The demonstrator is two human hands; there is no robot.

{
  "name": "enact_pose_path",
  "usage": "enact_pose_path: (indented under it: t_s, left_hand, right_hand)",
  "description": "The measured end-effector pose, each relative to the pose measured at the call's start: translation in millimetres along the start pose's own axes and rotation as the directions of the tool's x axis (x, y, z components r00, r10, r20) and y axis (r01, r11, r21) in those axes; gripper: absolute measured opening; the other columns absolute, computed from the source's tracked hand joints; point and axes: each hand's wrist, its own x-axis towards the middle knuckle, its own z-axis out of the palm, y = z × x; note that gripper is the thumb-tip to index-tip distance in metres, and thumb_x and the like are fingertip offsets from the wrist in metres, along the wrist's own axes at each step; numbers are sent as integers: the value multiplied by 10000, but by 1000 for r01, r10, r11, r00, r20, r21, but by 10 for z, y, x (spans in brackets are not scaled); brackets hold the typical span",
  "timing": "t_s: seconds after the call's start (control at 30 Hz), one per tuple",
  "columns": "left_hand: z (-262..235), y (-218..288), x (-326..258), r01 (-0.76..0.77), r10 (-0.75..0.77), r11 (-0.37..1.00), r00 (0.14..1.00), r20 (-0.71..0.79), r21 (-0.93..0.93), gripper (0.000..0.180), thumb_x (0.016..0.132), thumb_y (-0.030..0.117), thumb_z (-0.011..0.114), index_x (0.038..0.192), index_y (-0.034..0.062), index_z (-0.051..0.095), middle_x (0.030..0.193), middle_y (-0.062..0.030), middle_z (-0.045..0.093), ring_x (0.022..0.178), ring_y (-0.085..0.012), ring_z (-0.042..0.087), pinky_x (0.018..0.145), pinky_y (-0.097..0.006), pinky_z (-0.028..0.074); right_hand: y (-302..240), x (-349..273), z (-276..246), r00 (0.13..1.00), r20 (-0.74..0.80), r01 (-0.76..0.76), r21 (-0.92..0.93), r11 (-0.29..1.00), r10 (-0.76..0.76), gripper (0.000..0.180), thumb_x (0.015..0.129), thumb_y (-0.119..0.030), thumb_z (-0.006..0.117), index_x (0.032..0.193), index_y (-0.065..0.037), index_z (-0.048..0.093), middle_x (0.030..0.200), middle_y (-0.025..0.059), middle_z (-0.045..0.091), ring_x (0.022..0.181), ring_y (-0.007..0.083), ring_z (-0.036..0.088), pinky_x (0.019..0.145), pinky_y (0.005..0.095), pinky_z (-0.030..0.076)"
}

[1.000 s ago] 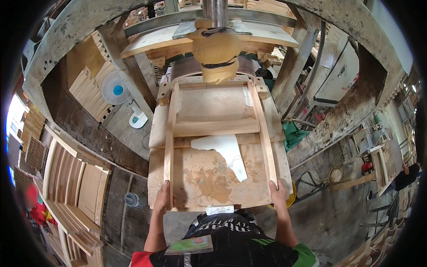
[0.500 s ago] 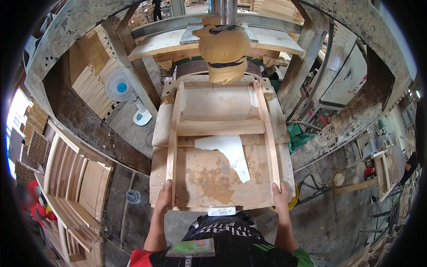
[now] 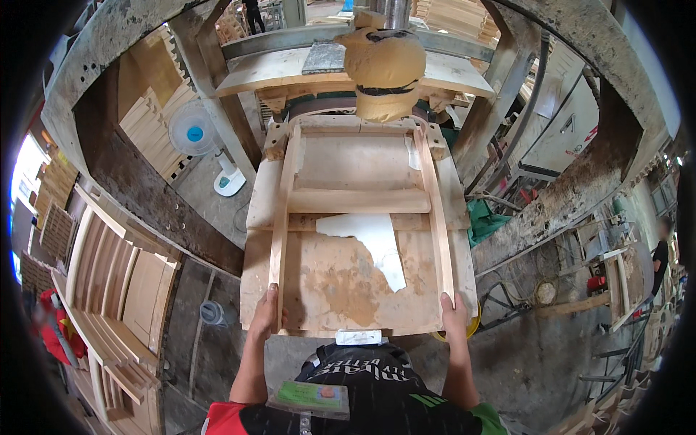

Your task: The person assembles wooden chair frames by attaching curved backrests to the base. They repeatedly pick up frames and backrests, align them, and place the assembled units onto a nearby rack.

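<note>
A light wooden frame [image 3: 359, 200] with two long side rails and a crossbar lies on a worn board [image 3: 326, 319] in front of me. My left hand [image 3: 264, 310] is wrapped round the near end of its left rail. Round the near end of the right rail, my right hand [image 3: 455, 317] is closed. The far end of the frame sits between two small wooden blocks [image 3: 275, 141]. A torn white sheet [image 3: 377, 250] lies on the board inside the frame. Above the far end hangs a yellowish padded block [image 3: 384, 65] bound with dark straps, below a metal column.
Heavy metal machine beams [image 3: 174, 210] flank the board on both sides. A white fan [image 3: 194, 135], a small bucket [image 3: 212, 313] and several wooden chair-like frames [image 3: 101, 283] stand at left. Green cloth [image 3: 486, 221] lies at right. Other people [image 3: 660, 261] are at the far edges.
My view has shifted slightly, so the padded block appears farther right and the board a little higher. Both hands keep their hold on the rails.
</note>
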Motion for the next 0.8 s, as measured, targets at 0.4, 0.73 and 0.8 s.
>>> enact_pose_path:
  t_s: [0.4, 0.73, 0.8]
  left_hand:
    - [-44, -12, 35, 67, -67, 997, 998, -5, -24, 713, 1029, 673, 455, 1365, 47, 518, 761, -122, 596, 543, -203, 589, 459, -346, 485]
    - [-25, -5, 58, 37, -38, 999, 999, -11, -19, 703, 1026, 676, 453, 1333, 48, 524, 735, -110, 590, 503, -192, 580, 428, -327, 472]
    - [-52, -20, 43, 22, -22, 1000, 1000, -6, -22, 695, 1027, 673, 452, 1316, 47, 530, 736, -106, 587, 507, -189, 581, 430, -328, 477]
  right_hand:
    - [-219, -83, -26, 1000, -13, -21, -8, 1000, 21, 367, 1026, -335, 632, 1174, 0, 647, 861, 62, 645, 700, 145, 591, 614, 322, 496]
    - [-168, -66, -26, 998, -16, -54, 58, 997, 55, 372, 1025, -362, 635, 1135, -7, 651, 822, 55, 632, 652, 139, 580, 598, 321, 496]
    - [-198, -69, -2, 998, -10, -69, 61, 996, 69, 375, 1025, -364, 635, 1135, -6, 652, 816, 61, 635, 653, 150, 595, 598, 325, 505]
